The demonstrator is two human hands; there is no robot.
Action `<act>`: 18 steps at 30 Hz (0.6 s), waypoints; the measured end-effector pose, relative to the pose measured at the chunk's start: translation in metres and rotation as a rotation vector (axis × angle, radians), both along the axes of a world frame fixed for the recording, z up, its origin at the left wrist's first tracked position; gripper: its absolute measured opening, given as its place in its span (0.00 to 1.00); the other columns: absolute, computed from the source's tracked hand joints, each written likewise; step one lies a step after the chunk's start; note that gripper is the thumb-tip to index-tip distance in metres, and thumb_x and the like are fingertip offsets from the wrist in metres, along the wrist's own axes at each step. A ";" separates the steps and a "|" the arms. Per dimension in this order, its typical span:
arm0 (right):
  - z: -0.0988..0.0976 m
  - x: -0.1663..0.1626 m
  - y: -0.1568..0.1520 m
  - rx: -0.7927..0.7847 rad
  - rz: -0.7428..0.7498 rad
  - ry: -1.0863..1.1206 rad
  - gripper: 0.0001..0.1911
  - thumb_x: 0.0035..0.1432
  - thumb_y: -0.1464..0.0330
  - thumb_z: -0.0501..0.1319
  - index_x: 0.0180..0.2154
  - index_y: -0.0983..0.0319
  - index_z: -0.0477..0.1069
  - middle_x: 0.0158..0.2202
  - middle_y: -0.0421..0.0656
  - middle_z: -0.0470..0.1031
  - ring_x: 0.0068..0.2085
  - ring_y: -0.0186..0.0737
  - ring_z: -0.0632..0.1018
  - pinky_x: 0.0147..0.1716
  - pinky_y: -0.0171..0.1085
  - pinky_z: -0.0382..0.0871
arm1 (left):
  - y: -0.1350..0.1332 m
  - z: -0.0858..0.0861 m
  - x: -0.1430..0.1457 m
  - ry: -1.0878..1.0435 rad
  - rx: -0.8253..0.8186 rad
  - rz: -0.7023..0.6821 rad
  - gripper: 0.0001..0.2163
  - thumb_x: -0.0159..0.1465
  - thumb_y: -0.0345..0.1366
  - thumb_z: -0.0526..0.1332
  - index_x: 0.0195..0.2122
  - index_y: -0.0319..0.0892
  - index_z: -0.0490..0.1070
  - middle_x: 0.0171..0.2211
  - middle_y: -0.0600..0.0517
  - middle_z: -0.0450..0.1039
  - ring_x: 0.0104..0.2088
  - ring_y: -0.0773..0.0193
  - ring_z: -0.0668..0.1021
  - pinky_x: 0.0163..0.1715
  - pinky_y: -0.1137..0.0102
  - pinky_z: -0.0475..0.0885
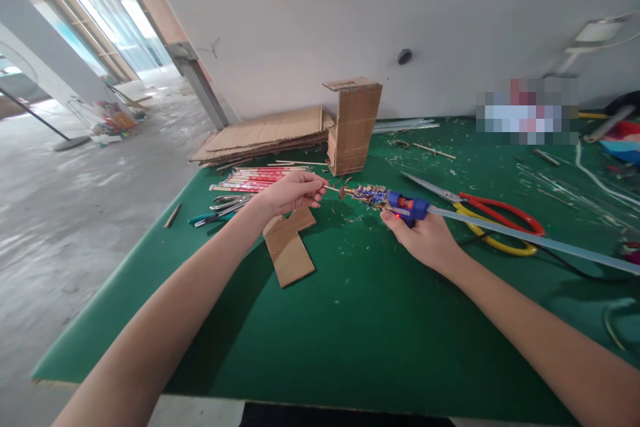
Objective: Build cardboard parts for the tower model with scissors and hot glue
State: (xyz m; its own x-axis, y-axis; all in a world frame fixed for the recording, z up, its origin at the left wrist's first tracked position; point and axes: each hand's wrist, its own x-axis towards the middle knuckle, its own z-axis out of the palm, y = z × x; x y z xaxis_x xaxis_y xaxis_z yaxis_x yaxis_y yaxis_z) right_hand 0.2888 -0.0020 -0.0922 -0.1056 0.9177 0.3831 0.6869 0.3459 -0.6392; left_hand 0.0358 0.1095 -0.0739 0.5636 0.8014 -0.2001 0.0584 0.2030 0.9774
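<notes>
My right hand (425, 233) is closed around a blue hot glue gun (400, 203), whose front is crusted with debris and which shows a small red light. A long translucent glue stick (525, 237) runs out of its back end. In my left hand (297, 192) a thin wooden stick (332, 188) is pinched between thumb and fingers. The stick's far end meets or nearly meets the gun's nozzle; I cannot tell if they touch. Below my left hand lies an angular cut piece of cardboard (290, 257). Beyond both hands stands a folded cardboard structure (357, 127).
Scissors with red and yellow handles (465, 200) lie right of the gun. Red-wrapped sticks (250, 179) and pliers (220, 210) are at left. Flat cardboard sheets (270, 133) are stacked by the wall. Scraps litter the green table (380, 347); a black cord trails right.
</notes>
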 end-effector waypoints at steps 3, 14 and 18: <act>-0.001 0.001 0.001 -0.013 -0.010 0.015 0.24 0.60 0.53 0.53 0.17 0.58 0.62 0.12 0.37 0.64 0.17 0.35 0.69 0.20 0.36 0.59 | 0.001 -0.001 0.000 0.001 0.007 0.002 0.04 0.63 0.30 0.59 0.34 0.33 0.71 0.26 0.53 0.70 0.23 0.74 0.75 0.24 0.77 0.73; -0.006 0.002 0.002 0.093 0.039 -0.055 0.21 0.60 0.56 0.55 0.19 0.59 0.64 0.14 0.38 0.65 0.18 0.36 0.70 0.20 0.35 0.59 | -0.001 0.000 0.001 0.004 0.024 -0.011 0.05 0.62 0.31 0.60 0.33 0.33 0.71 0.26 0.53 0.69 0.23 0.75 0.74 0.23 0.79 0.72; -0.005 0.003 0.003 0.104 -0.005 -0.044 0.21 0.60 0.56 0.54 0.18 0.59 0.62 0.12 0.36 0.63 0.17 0.35 0.68 0.20 0.35 0.58 | -0.001 0.000 0.001 0.007 0.029 -0.010 0.06 0.63 0.32 0.59 0.32 0.34 0.71 0.25 0.53 0.69 0.23 0.75 0.74 0.24 0.79 0.72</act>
State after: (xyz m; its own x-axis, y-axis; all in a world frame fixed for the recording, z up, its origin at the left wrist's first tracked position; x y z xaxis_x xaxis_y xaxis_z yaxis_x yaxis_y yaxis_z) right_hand 0.2914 0.0007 -0.0970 -0.1197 0.8738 0.4713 0.7156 0.4050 -0.5691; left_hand 0.0373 0.1080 -0.0741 0.5705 0.8012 -0.1808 0.0672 0.1738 0.9825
